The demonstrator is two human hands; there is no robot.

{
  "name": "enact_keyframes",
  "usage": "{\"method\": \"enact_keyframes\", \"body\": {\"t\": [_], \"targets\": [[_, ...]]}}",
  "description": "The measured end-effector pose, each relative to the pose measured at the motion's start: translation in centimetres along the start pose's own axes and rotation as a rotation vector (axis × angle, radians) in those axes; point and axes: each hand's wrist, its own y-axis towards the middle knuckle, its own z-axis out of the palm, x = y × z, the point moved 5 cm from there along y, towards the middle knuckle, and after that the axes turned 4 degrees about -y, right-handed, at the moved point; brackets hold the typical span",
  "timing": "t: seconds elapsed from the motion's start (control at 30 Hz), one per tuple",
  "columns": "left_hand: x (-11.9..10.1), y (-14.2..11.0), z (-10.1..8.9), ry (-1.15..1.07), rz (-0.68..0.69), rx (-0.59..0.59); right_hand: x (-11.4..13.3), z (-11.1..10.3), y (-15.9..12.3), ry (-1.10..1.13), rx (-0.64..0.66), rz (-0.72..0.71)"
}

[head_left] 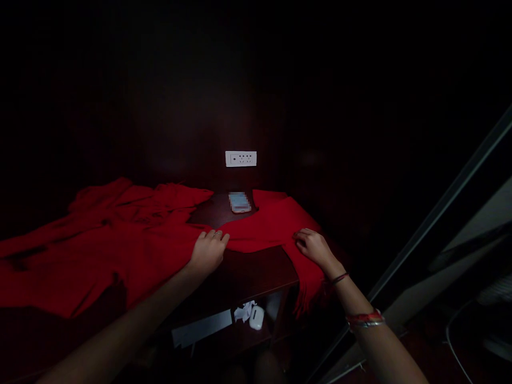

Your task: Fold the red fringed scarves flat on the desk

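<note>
A red scarf [264, 226] with fringed ends lies across a dark wooden desk. It is bunched and wrinkled on the left and flatter on the right, where a fringed end hangs over the front edge. My left hand [210, 246], with a ring on one finger, is closed on the scarf's near edge around the middle. Farther right, my right hand [314, 245] has its curled fingers on the scarf near the spot where it drops over the edge. The fingertips of both hands are partly hidden.
A phone [240, 202] lies on the desk behind the scarf, below a white wall socket [240, 159]. On the shelf underneath are a white earbud case [256, 318], crumpled paper [244, 311] and a pale flat strip [202, 327]. A metal-edged panel [436, 218] slants at the right.
</note>
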Motion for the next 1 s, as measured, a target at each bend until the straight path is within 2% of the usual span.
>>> {"method": "enact_keyframes", "body": {"t": [0.17,0.23,0.3,0.37,0.43,0.57,0.6,0.67,0.73,0.8,0.87,0.93,1.0], "targets": [[5.1,-3.4,-0.3,0.027,-0.113,0.018,0.0,0.1,0.0,-0.002,-0.003,0.004],[7.2,-5.6,0.2,0.025,-0.153,0.095,-0.1,0.1,0.0,-0.004,-0.004,0.008],[9.2,-7.5,0.8,0.022,-0.177,0.221,-0.2,0.2,0.0,-0.007,-0.002,0.004],[11.6,-8.9,0.4,0.077,-0.215,0.298,-0.3,0.3,0.0,-0.013,0.001,-0.002],[14.3,-9.3,-1.4,0.205,-0.26,0.263,-0.4,0.5,0.1,-0.026,0.006,-0.005],[19.8,-9.4,-5.9,0.389,-0.251,0.026,-0.6,0.6,0.1,-0.061,0.015,0.005],[21.1,-9.7,-6.3,0.391,-0.283,-0.005,-0.6,0.6,0.1,-0.068,0.015,0.008],[22.9,-10.6,-5.2,0.303,-0.322,0.035,-0.6,0.6,0.1,-0.077,0.013,0.007],[23.1,-11.8,-2.5,0.104,-0.323,0.117,-0.6,0.6,0.1,-0.082,0.011,0.002],[21.9,-12.7,0.6,-0.067,-0.306,0.213,-0.6,0.6,0.1,-0.086,0.012,0.0],[20.5,-13.2,2.9,-0.074,-0.326,0.321,-0.7,0.7,0.1,-0.089,0.011,-0.001],[19.6,-12.9,3.3,-0.036,-0.31,0.323,-0.7,0.7,0.1,-0.092,0.005,-0.008],[19.9,-12.1,2.0,0.002,-0.264,0.259,-0.6,0.6,0.1,-0.1,-0.002,-0.015]]}}
